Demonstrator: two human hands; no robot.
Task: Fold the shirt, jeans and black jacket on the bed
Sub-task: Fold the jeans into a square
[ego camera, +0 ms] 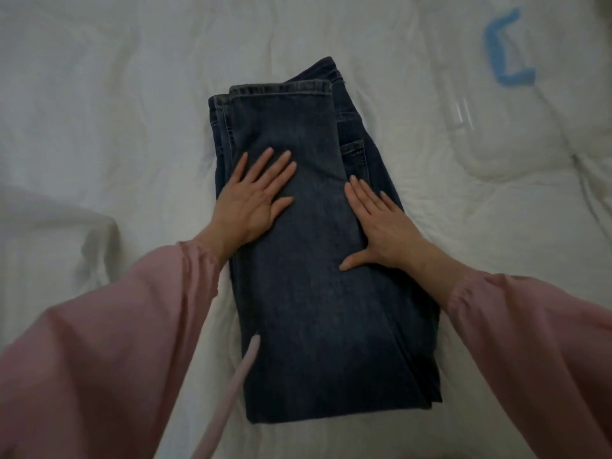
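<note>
My left hand and right hand lie flat and open, fingers spread, pressing on dark blue denim jeans and gripping nothing. The jeans form a long folded rectangle on the rumpled white bed, hems at the far end. A clear plastic bag with a blue marking lies far right. My sleeves are soft pink.

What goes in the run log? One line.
jeans: folded on bed | left hand: flat on jeans | right hand: flat on jeans
</note>
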